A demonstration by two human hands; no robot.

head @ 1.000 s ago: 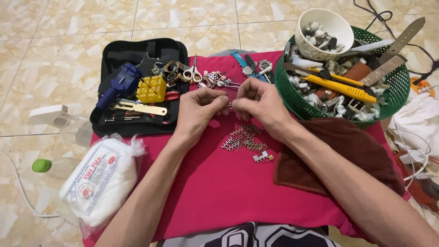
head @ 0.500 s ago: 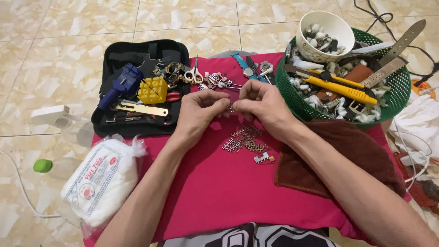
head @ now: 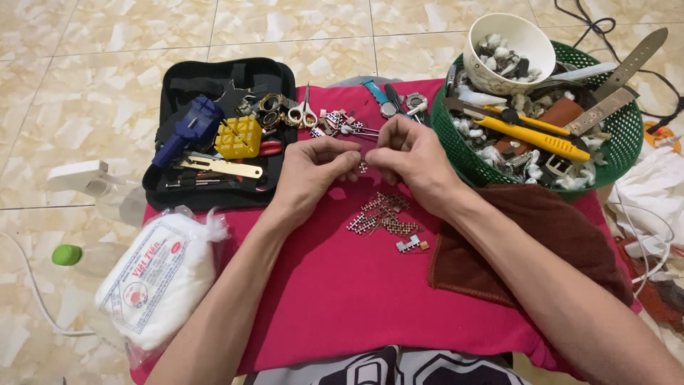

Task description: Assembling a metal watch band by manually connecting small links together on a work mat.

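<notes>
far left: white cotton bag (head: 158, 281) on floor/cloth edge. black tool case (head: 218, 132) lies open w/ blue tool (head: 190, 130) and yellow block (head: 239, 136) inside. left hand (head: 311, 171) and right hand (head: 408, 157) meet at centre over pink cloth (head: 342, 285); fingertips of both pressed together, pinching a small metal link piece (head: 363, 167) between them. loose metal links (head: 381, 214) lie just below hands. brown cloth (head: 527, 242) to the right. green basket (head: 620, 135) holds white bowl (head: 507, 51), yellow knife (head: 534, 135).
</notes>
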